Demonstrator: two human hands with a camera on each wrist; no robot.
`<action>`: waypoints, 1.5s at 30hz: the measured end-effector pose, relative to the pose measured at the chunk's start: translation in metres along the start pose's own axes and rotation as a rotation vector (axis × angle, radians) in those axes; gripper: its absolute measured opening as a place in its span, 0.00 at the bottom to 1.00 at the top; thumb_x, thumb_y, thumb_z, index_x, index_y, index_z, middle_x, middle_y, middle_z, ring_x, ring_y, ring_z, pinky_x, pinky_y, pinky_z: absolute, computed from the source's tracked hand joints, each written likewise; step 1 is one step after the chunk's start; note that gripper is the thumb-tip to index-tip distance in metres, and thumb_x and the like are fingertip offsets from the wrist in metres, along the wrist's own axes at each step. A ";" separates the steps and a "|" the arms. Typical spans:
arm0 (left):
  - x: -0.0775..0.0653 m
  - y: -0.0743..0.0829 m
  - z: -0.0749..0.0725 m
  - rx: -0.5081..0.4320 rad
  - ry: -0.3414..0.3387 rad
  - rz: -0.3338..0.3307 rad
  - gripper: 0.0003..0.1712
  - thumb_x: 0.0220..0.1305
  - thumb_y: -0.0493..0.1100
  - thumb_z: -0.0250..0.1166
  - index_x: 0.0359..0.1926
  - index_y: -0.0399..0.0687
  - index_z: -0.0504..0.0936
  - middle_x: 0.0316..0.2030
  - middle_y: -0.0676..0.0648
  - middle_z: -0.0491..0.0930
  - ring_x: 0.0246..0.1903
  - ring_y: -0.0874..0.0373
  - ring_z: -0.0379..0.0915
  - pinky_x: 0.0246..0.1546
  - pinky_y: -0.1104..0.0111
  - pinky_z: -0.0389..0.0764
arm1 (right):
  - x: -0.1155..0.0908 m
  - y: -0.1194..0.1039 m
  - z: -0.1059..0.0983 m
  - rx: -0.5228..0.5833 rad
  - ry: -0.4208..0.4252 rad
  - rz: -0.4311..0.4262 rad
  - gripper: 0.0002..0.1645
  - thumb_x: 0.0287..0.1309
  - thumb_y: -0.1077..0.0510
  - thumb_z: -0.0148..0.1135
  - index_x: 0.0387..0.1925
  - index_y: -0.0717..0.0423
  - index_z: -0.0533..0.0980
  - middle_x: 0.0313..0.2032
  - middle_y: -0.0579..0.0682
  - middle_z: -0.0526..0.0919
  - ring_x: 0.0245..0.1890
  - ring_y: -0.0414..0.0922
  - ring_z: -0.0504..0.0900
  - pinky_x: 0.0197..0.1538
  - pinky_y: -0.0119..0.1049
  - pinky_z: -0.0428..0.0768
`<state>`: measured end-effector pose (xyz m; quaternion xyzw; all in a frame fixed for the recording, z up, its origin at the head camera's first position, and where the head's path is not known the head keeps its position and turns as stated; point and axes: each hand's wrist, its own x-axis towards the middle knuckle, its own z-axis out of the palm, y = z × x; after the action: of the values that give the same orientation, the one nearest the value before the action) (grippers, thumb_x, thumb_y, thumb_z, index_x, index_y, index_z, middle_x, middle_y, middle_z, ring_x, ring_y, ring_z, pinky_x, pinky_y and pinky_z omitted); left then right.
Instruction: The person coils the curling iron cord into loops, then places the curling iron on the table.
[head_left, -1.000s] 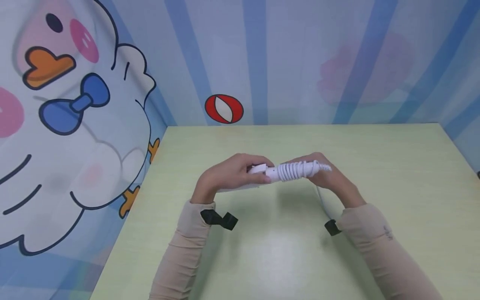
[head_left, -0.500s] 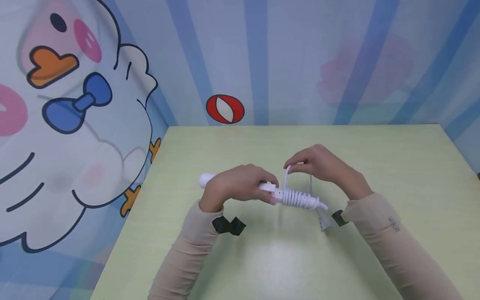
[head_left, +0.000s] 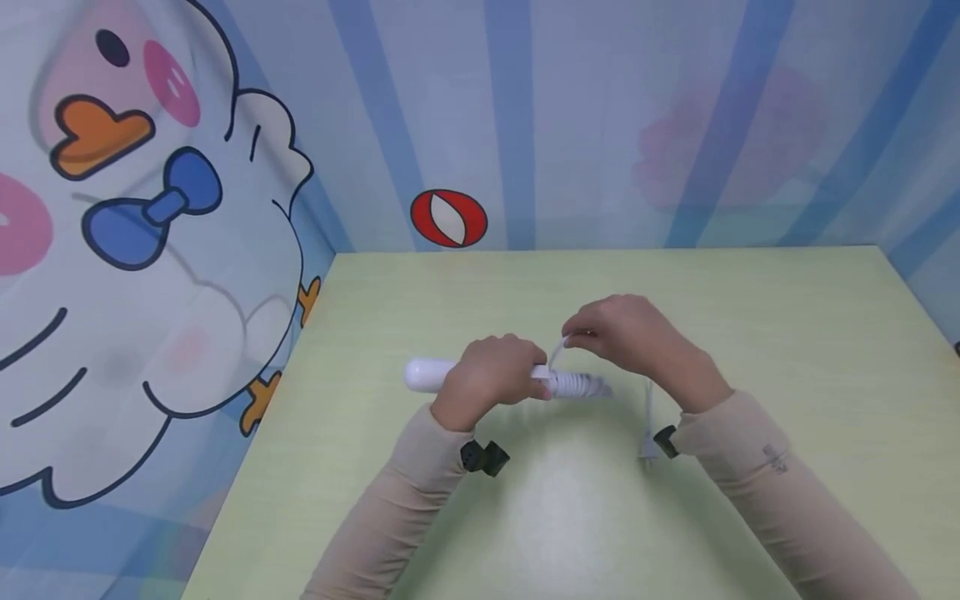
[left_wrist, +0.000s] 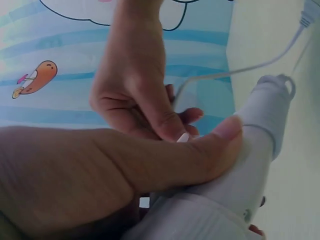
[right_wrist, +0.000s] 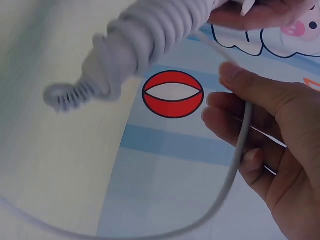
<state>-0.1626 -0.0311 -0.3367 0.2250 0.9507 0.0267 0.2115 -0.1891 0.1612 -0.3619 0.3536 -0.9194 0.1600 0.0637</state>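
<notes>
Head view: A white cord [right_wrist: 232, 176] is pinched between right-hand thumb and fingers, the right hand [head_left: 626, 333] arched; a white wand [head_left: 426, 375] is gripped by the left hand's curled fingers [head_left: 525, 350] above a pale green table [head_left: 787, 325], backed by a cartoon-printed backdrop [head_left: 592, 125]. Its long axis is set crosswise, rounded end pointed left.

R hand [right_wrist: 280, 135] holds wht cord [right_wrist: 231, 175] | cord coiled rnd handle [right_wrist: 122, 56] | L hand [right_wrist: 267, 14] up top
</notes>
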 end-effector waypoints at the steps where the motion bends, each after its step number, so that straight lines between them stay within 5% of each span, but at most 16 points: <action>1: 0.002 -0.001 0.001 -0.004 0.013 -0.011 0.16 0.55 0.57 0.65 0.42 0.56 0.78 0.29 0.55 0.75 0.28 0.59 0.71 0.27 0.65 0.69 | 0.000 -0.001 0.001 -0.006 0.011 0.003 0.07 0.54 0.54 0.64 0.36 0.48 0.83 0.34 0.42 0.84 0.31 0.39 0.81 0.35 0.38 0.77; 11: 0.022 -0.026 0.010 -0.173 0.217 -0.043 0.19 0.58 0.58 0.62 0.47 0.55 0.78 0.30 0.54 0.77 0.27 0.58 0.71 0.25 0.67 0.69 | 0.003 -0.011 0.008 -0.009 0.116 0.088 0.10 0.57 0.53 0.62 0.36 0.53 0.82 0.30 0.46 0.84 0.24 0.40 0.78 0.29 0.38 0.75; 22: 0.027 -0.044 0.003 -0.395 0.401 -0.055 0.16 0.61 0.58 0.59 0.43 0.54 0.77 0.26 0.52 0.74 0.24 0.57 0.69 0.23 0.66 0.69 | -0.001 -0.020 0.022 0.256 0.111 0.209 0.12 0.63 0.52 0.54 0.39 0.53 0.79 0.19 0.40 0.76 0.17 0.34 0.75 0.26 0.33 0.73; 37: 0.017 -0.048 -0.004 -0.564 0.362 0.029 0.20 0.59 0.60 0.59 0.47 0.57 0.77 0.38 0.53 0.77 0.34 0.56 0.71 0.33 0.64 0.74 | -0.005 -0.003 0.058 0.567 0.171 0.229 0.14 0.61 0.53 0.57 0.46 0.52 0.80 0.37 0.46 0.85 0.31 0.39 0.83 0.38 0.38 0.79; 45: 0.013 -0.050 -0.005 -0.693 0.244 0.163 0.17 0.60 0.59 0.58 0.47 0.61 0.77 0.39 0.54 0.77 0.35 0.56 0.74 0.35 0.64 0.75 | -0.009 0.013 0.057 0.731 0.106 0.232 0.13 0.62 0.59 0.56 0.45 0.59 0.80 0.39 0.53 0.84 0.37 0.47 0.83 0.37 0.38 0.75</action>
<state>-0.1961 -0.0702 -0.3447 0.2103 0.8824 0.3903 0.1575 -0.1918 0.1567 -0.4206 0.2377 -0.8312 0.5012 -0.0377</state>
